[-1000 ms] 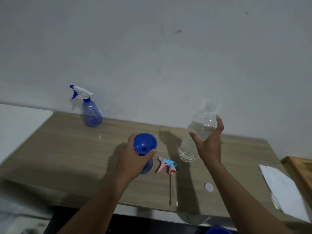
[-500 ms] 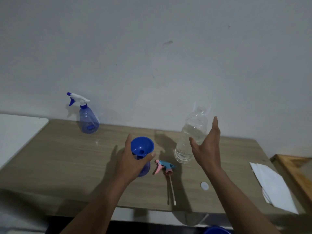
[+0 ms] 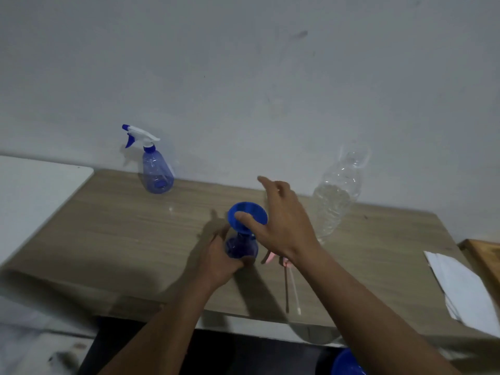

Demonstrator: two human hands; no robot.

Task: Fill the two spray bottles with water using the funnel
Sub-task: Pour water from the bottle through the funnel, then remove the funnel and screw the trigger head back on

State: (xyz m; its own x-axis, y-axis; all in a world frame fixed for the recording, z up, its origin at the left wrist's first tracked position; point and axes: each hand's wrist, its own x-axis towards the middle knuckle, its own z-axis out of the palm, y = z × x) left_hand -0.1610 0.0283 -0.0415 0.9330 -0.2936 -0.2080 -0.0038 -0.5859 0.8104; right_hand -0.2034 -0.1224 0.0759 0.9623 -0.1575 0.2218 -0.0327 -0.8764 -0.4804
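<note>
Now right hand [image 3: 286, 226] at funnel [image 3: 247, 208] instead.

A wooden table [image 3: 121, 239] carries a capped spray bottle [image 3: 157, 174] at 10 o'clock, a water bottle [image 3: 335, 207] at 1, an open spray bottle [image 3: 242, 247] mid-table, a sprayer head [image 3: 270, 257] at 6, and papers [image 3: 465, 288] at 3.

Two spray bottles are counted (a capped bottle [image 3: 156, 173] and an open bottle [image 3: 240, 247]); one funnel [image 3: 251, 209], one water bottle [image 3: 335, 201] and one loose sprayer head [image 3: 270, 257] are seen.
</note>
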